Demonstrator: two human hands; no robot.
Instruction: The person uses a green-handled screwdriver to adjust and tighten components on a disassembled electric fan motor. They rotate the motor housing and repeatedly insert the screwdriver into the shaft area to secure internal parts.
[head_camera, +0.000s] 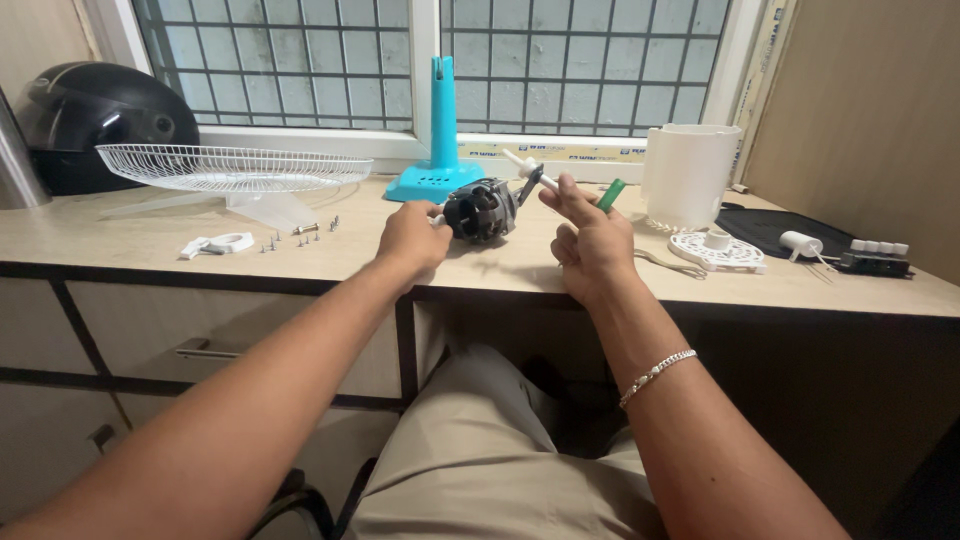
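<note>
Fan is in pieces, so the work looks mid-way, judging by the layout. Centre of frame: left hand (412, 236) closed on the fan motor (482, 208), steadying it on the counter (120, 225). Right hand (590, 238) pinches the white shaft piece (533, 170) at the motor's upper right and grips a green-handled screwdriver (611, 194).

Already apart:
- wire grille (232, 166), upper left, resting on fan blades (262, 207)
- loose screws (300, 236) and a white bracket (222, 243) left of centre
- blue stand (440, 140) upright by the window, top centre
- white round plate (716, 250) and switch block (874, 258), right side

Motor itself appears not yet opened or mounted; can't tell which way the work runs.

Containers: white cylindrical housing (690, 172), upper right, upright; inside not visible. Black helmet (95, 120) upper left, contents hidden.
</note>
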